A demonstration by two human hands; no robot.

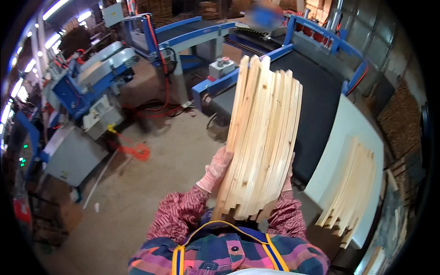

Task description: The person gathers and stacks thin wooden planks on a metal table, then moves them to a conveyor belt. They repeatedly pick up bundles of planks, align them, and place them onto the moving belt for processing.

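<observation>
A thick bundle of pale wooden strips [261, 142] is held up in front of my body, its long strips side by side and their ends uneven. Gloved in pink, my left hand [219, 168] presses against the bundle's left side. My right hand [288, 176] grips the opposite side, mostly hidden behind the wood, with only a sliver of glove showing. Between them the strips are squeezed together. The bundle's far end reaches over the near edge of a black conveyor belt [316, 87] in a blue frame.
Right of me, a pale sloping board [337, 133] bears another group of wooden strips [350, 192]. A grey control box [222, 68] with buttons sits beside the belt. At left stands a blue and grey machine [87, 87]; a coiled orange air hose [137, 151] lies on the concrete floor [151, 169].
</observation>
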